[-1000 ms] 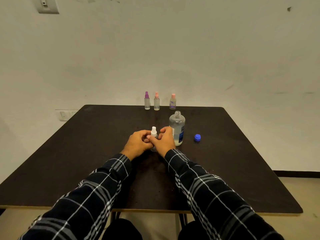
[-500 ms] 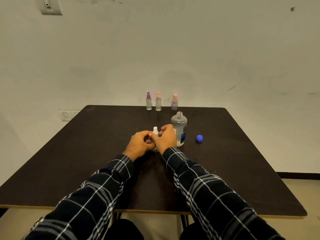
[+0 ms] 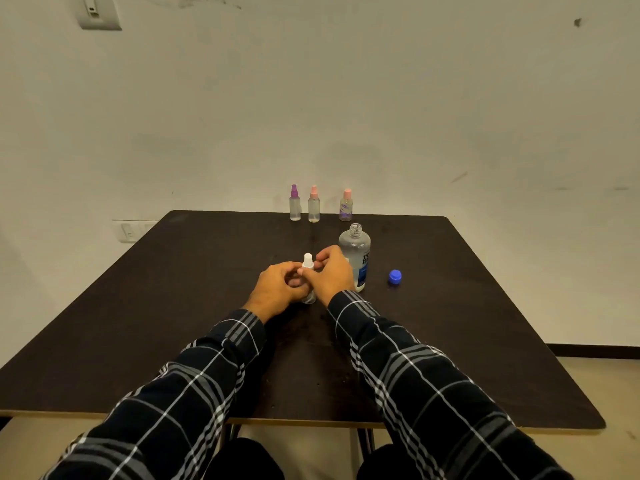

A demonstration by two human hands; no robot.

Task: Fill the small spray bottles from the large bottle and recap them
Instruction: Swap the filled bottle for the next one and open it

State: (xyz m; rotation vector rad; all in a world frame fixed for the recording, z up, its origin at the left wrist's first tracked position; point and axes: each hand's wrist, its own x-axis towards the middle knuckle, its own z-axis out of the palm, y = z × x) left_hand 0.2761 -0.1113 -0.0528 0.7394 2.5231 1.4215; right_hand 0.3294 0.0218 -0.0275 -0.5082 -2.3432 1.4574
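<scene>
A small clear spray bottle with a white spray cap (image 3: 308, 262) stands at the middle of the dark table (image 3: 173, 289). My left hand (image 3: 277, 289) grips its body, which is mostly hidden. My right hand (image 3: 329, 275) pinches the cap's base with fingers and thumb. Just right of my right hand stands the large clear bottle (image 3: 356, 254), uncapped, with a blue label. Its blue cap (image 3: 394, 276) lies on the table further right.
Three small spray bottles stand in a row at the table's far edge: a purple-capped one (image 3: 294, 203), a pink-capped one (image 3: 313, 204) and another pink-capped one (image 3: 346, 206). A white wall rises behind the table.
Both hands stay on the white-capped bottle; my right hand's fingers have shifted slightly around the cap. The bottle stays in place.
</scene>
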